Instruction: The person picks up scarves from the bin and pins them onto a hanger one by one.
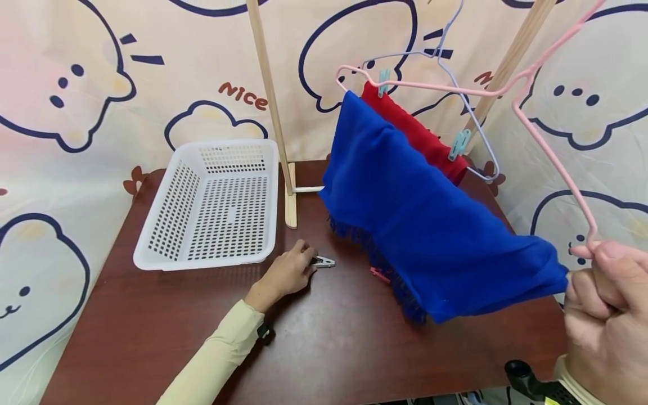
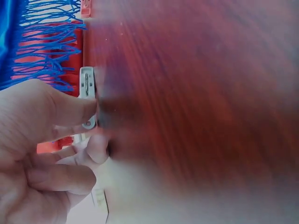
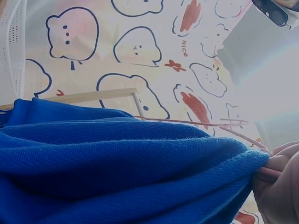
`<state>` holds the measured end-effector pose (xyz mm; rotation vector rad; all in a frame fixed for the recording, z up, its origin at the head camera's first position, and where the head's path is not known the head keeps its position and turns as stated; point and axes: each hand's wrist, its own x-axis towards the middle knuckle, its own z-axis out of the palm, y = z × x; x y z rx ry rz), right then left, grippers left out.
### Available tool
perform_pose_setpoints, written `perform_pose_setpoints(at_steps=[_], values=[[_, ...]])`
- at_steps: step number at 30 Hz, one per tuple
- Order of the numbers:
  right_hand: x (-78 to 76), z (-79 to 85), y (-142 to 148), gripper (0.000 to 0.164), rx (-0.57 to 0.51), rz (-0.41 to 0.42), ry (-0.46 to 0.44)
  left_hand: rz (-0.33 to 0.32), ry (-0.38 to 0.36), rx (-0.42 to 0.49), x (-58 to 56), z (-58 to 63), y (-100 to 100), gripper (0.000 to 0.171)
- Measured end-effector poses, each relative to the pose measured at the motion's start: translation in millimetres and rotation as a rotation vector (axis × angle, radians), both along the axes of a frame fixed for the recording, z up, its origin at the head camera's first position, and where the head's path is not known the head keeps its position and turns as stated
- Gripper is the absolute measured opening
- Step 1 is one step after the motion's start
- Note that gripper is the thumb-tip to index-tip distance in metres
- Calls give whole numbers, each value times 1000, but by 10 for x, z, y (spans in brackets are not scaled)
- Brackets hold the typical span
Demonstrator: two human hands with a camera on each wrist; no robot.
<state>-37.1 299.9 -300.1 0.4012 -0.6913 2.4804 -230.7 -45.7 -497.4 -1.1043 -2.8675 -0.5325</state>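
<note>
On the table, my left hand (image 1: 289, 271) pinches one end of a grey clothespin (image 1: 324, 261). The left wrist view shows the thumb over that clothespin (image 2: 87, 79), close to the table surface. At the right, my right hand (image 1: 610, 315) grips the corner of a pink hanger (image 1: 562, 160) together with the edge of a blue fringed scarf (image 1: 405, 208). The scarf hangs over the hanger's lower bar, its fringe close to the table. A pink clothespin (image 1: 379, 274) lies partly behind the fringe.
A white perforated basket (image 1: 230, 260) stands at the left on the brown table (image 1: 324, 360). Behind the scarf, a red cloth (image 1: 412, 132) is clipped to a lavender hanger (image 1: 483, 140) with teal clothespins (image 1: 459, 145). Wooden rack posts (image 1: 268, 84) rise at the back.
</note>
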Motion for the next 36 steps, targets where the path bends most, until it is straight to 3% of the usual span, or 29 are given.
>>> perform_pose_setpoints(at_steps=[5,11,21,24,29,36], values=[[-27,-17,-29,39,-23,5,19,7,-43,65,66,15,-61,21],[-39,-29,-52,39,37,-33,-22,6,-64,140,165,106,-124,23],[-35,-22,-100,41,48,68,16,1,-52,316,262,434,-181,29],[-50,-20,-124,40,68,52,23,-1,-35,334,279,543,-209,29],[-46,-21,-133,39,84,28,-3,-40,89,335,274,777,-239,27],[-18,-27,-127,37,123,-12,-69,-72,299,356,218,1213,-293,23]])
